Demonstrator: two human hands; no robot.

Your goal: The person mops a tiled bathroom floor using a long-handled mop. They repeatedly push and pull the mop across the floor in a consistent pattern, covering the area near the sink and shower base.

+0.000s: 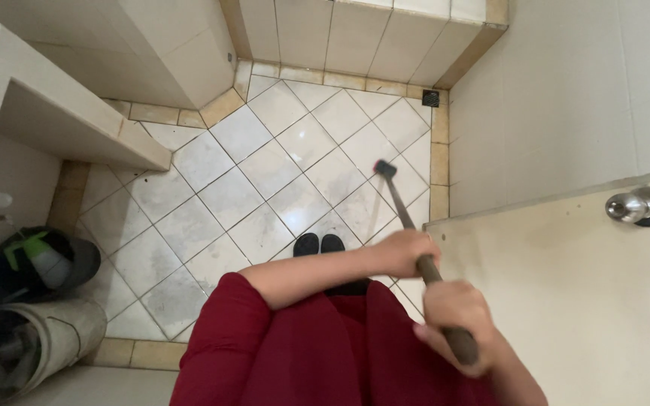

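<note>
Red cloth (302, 353) fills the bottom of the view at 6 o'clock, the person's garment, cut off by the lower edge. Just past it, at about 5 o'clock, the right hand (457, 319) is wrapped tight around the near end of a long brown handle (432, 272); the fingers are fully curled, and the very tip of the handle is hidden under them. A little farther along, the left hand (406, 252) is also closed round the handle, its forearm crossing in from the left over the red cloth. Between the two fists only a short stretch of handle shows.

From the left hand the handle runs up toward 12 o'clock and thins to a pale shaft, ending in a small dark head (385, 168) with a touch of red and blue, which rests on or just above the floor tiles (265, 165); contact cannot be told. What kind of head it is remains hard to make out.

Two dark shoe tips (319, 243) peek out beside the left forearm. At 3 o'clock a pale door (566, 301) carries a round metal knob (639, 205). At 9 o'clock a dark bucket (43, 263) and a pale bin (35, 338) sit blurred, their contents unclear. A small black drain (430, 98) lies at 1 o'clock.
</note>
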